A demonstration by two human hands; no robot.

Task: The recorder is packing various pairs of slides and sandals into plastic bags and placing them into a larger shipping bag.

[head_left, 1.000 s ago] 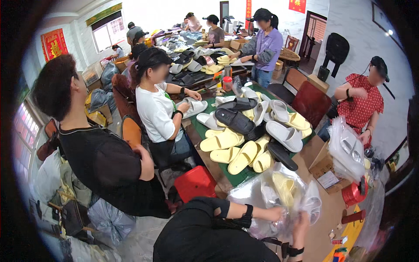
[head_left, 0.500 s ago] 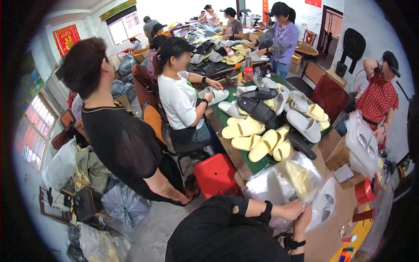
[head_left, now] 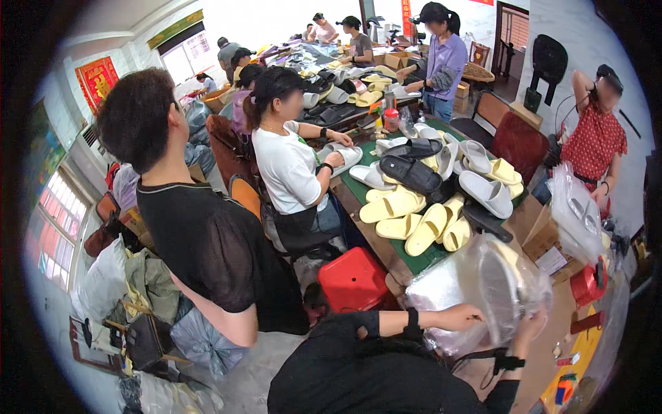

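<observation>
In front of me a clear plastic bag (head_left: 517,324) holds pale grey slippers (head_left: 495,293). My right hand (head_left: 532,323) grips the bag at its right side, partly hidden by the film and smeared by motion. At the bag's left side is my left hand (head_left: 460,317), fingers curled together; whatever they pinch is too small to make out. Behind the grey slippers, yellow slippers (head_left: 509,252) show in clear film. Flat clear bags (head_left: 434,290) lie left of them on the table.
A heap of yellow, grey and black slippers (head_left: 410,172) covers the green mat (head_left: 362,196). A red stool (head_left: 353,279) stands at the left. Right are a cardboard box (head_left: 548,238) and a red tape roll (head_left: 587,281). Co-workers (head_left: 289,162) sit and stand around the tables.
My hands have moved apart, the right one going right and slightly up. The bagged grey slippers have shifted left and up, partly covering the yellow ones. The standing co-worker's arm has shifted left.
</observation>
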